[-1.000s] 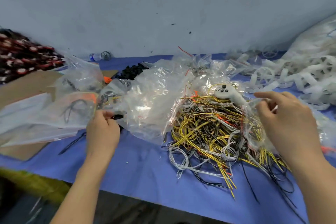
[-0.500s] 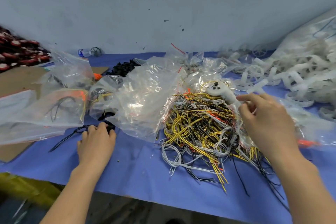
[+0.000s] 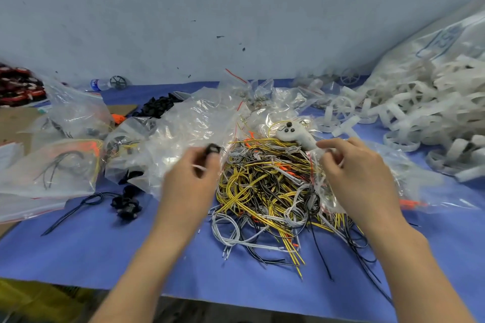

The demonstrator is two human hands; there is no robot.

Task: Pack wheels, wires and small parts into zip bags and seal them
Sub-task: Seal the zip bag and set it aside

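The left hand point(image 3: 190, 181) is raised over the middle of the blue table point(image 3: 105, 249), its fingertips curled and pinching a small black part point(image 3: 213, 150) that sits at the tips of the thumb and forefinger, just beside the left edge of the wire heap point(image 3: 273, 191). That heap of yellow, black and white wires lies loose on the surface, spreading toward the near edge. The right hand point(image 3: 354, 178) hovers at the heap's right side, fingers bent and gripping the mouth of a clear zip bag point(image 3: 388, 178), whose film hangs below the fingers and drapes over the wires and the surface to the right. A white controller point(image 3: 295, 134) rests on top of the heap, just beyond the right fingertips. More clear bags point(image 3: 183, 134) are piled behind the left hand, and filled bags point(image 3: 52, 165) lie toward the left edge. 1 cluster of black parts point(image 3: 126, 204) and a dark wire point(image 3: 78, 207) lie on the surface left of the left forearm. White wheels point(image 3: 420, 118) are heaped at the far right corner.
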